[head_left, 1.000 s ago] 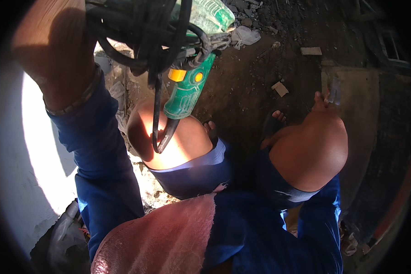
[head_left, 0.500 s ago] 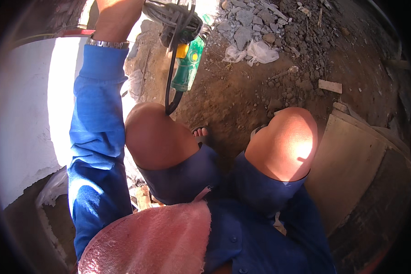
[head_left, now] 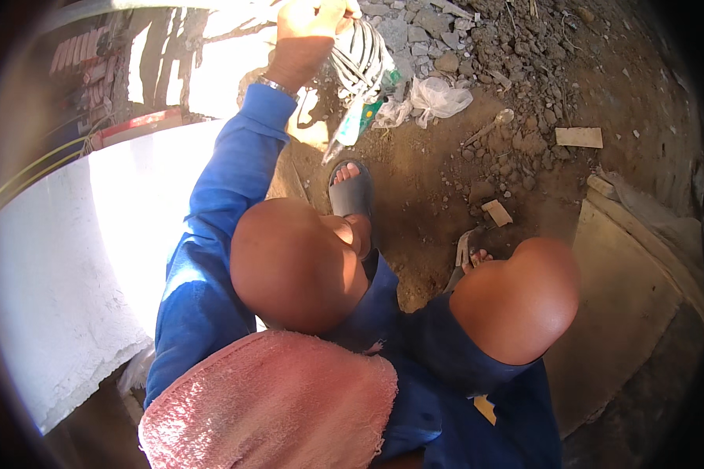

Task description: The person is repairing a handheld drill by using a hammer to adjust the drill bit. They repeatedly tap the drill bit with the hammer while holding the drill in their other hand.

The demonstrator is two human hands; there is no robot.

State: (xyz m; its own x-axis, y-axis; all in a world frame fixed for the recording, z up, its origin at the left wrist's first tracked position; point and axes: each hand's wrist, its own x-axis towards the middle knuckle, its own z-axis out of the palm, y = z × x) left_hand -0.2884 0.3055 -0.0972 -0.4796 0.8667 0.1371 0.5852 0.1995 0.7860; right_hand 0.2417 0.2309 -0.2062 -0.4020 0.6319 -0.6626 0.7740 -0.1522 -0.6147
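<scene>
While the blue sleeve [head_left: 231,168] of the left arm stretches forward, the left hand [head_left: 311,19] is at the upper edge of the view, its fingers [head_left: 353,9] grasping the top of a looped cable [head_left: 362,59]. The green power tool [head_left: 358,119] is just below the loops, near the grey left sandal [head_left: 352,194]; whether it touches the dirt ground [head_left: 414,180] I cannot tell. The right hand is out of view, so the state of its fingers cannot be told. A crumpled white plastic bag [head_left: 440,98] lies right of the tool, beside grey rubble [head_left: 418,33]. A pink cloth [head_left: 274,395] covers part of the person's clothing.
</scene>
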